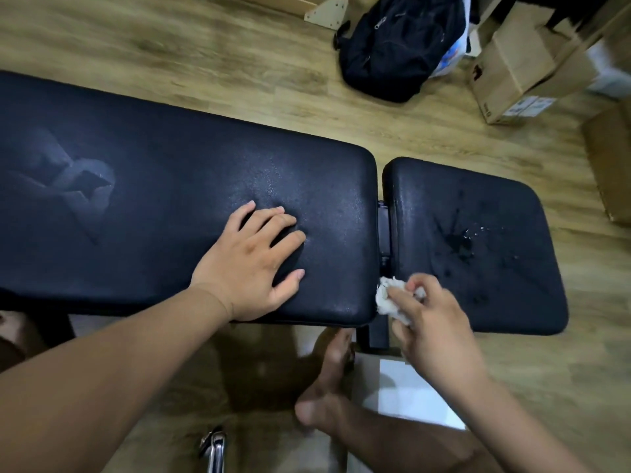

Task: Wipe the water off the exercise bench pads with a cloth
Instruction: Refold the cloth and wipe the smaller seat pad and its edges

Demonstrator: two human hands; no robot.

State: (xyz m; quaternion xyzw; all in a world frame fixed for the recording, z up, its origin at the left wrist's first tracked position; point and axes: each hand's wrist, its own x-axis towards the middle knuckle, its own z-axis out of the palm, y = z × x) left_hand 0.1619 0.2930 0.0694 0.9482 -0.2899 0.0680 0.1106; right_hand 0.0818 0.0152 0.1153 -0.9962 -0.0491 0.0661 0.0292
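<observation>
The long back pad (pixel 177 199) is being pressed by the left hand (pixel 251 264), laid flat with fingers spread and gripping nothing. A crumpled white cloth (pixel 387 297) is being pinched in the right hand (pixel 432 331) at the near corner of the short seat pad (pixel 495 268), beside the gap between the 2 pads. A puddle of water (pixel 459 242) and scattered droplets are being left on the seat pad's middle.

Long pad (pixel 153 186) left, short pad (pixel 478 240) right, narrow gap between. Left hand (pixel 249 261) flat on long pad's near right part. Right hand (pixel 433 329) with cloth (pixel 386 298) at gap's near end. Puddle (pixel 459 242) on short pad. Backpack (pixel 399 46) and cardboard boxes (pixel 522 66) on floor, far right.
</observation>
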